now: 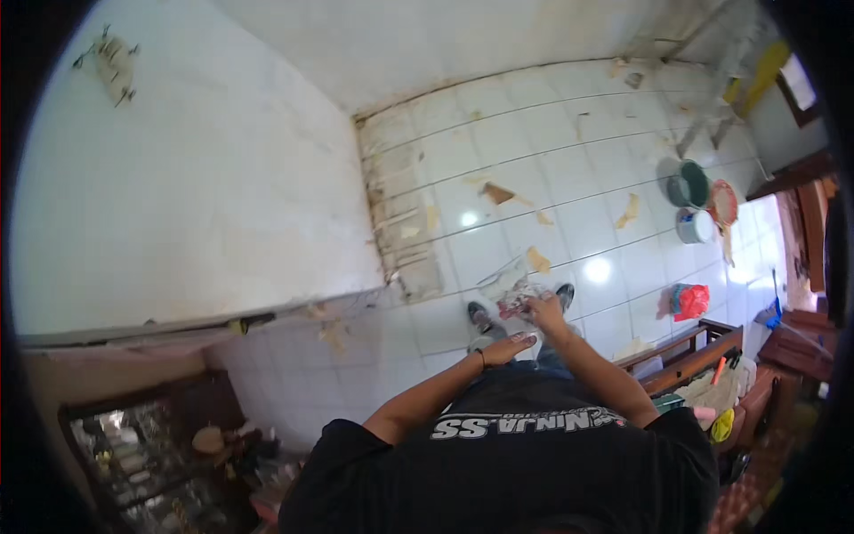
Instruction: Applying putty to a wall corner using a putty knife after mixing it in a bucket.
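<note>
My right hand (546,313) is closed on a crumpled, pale plastic item with red markings (511,292), held out above the floor between my shoes. Just below and left of it, my left hand (512,347) has its fingers stretched out toward the right, at thigh height. My two shoes (480,314) show on the white tiles under my hands, partly hidden by the plastic.
Torn tan scraps (538,260) litter the tiled floor (569,160). Buckets (692,227) and a basin stand at right, near a red plastic bundle (691,303). A wooden bench (676,365) is right of me, a cabinet (133,445) lower left. Stained walls (178,178) bound the floor.
</note>
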Demonstrator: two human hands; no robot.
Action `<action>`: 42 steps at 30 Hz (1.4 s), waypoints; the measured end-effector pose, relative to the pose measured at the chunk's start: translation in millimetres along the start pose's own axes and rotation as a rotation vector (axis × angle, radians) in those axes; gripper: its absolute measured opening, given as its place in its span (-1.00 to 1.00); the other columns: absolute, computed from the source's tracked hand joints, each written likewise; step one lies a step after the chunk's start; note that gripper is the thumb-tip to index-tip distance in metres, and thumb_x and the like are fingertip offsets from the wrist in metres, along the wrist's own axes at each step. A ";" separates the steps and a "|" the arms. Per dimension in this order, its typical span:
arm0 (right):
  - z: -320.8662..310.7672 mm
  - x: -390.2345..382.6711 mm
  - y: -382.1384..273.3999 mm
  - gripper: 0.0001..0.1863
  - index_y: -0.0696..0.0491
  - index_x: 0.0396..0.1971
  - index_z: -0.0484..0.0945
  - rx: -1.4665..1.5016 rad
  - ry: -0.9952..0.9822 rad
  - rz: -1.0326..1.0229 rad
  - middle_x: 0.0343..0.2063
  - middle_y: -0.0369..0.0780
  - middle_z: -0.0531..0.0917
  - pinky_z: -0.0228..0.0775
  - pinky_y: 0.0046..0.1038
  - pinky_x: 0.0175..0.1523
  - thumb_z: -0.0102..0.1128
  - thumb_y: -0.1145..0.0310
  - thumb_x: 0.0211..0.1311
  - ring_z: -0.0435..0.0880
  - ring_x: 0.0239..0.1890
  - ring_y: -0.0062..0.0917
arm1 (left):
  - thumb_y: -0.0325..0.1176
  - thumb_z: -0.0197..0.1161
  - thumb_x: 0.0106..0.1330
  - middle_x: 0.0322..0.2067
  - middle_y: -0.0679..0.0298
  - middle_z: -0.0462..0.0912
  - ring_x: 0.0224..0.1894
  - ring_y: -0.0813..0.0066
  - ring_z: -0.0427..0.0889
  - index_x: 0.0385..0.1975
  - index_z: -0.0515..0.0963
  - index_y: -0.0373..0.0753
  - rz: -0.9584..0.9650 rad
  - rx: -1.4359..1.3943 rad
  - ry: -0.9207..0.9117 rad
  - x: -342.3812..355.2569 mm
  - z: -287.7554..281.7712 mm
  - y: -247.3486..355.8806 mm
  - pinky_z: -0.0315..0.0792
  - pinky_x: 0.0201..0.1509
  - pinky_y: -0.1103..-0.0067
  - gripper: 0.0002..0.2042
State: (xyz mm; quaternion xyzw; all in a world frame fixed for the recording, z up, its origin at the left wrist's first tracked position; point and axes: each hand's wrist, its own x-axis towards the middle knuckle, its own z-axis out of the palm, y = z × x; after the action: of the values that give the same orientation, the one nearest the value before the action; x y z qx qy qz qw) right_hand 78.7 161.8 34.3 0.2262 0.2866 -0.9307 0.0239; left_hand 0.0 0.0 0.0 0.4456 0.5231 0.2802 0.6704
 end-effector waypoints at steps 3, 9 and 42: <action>-15.2 -57.4 62.5 -0.73 0.21 -0.17 0.47 -0.310 0.504 -0.354 -0.44 -0.17 0.58 0.55 -0.43 -0.32 0.14 0.44 0.13 0.62 -0.41 -0.48 | -0.24 -0.17 0.43 0.16 0.05 0.39 0.22 0.13 0.32 0.21 0.30 -0.22 0.092 0.198 -0.060 -18.8 37.2 66.1 0.10 0.33 0.38 -0.60; -32.1 -113.3 -75.4 -0.78 0.21 -0.20 0.53 -0.089 0.562 -0.443 -0.40 -0.27 0.62 0.41 -0.60 -0.34 0.14 0.44 0.17 0.56 -0.40 -0.63 | 0.03 -0.25 0.46 -0.06 0.27 0.51 -0.03 0.49 0.51 0.11 0.34 -0.25 -0.039 -0.298 0.294 115.2 57.9 82.8 0.35 -0.09 0.58 -0.51; -629.0 -393.9 -191.2 -0.84 -0.11 -0.44 0.65 -2.088 0.512 0.352 -0.41 -0.32 0.67 0.52 -0.30 -0.29 0.16 0.19 0.01 0.66 -0.27 -0.47 | -0.03 0.12 0.13 -0.33 -0.02 0.64 -0.22 0.09 0.63 -0.25 0.61 -0.17 -0.539 0.232 0.581 554.3 -16.9 146.5 0.46 -0.18 0.30 -0.63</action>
State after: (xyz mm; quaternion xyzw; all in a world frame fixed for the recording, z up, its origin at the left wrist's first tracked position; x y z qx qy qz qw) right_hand 654.7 630.2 -155.8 0.3192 0.8960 -0.1369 0.2767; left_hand 161.1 537.0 -120.8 0.2678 0.8165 0.1480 0.4896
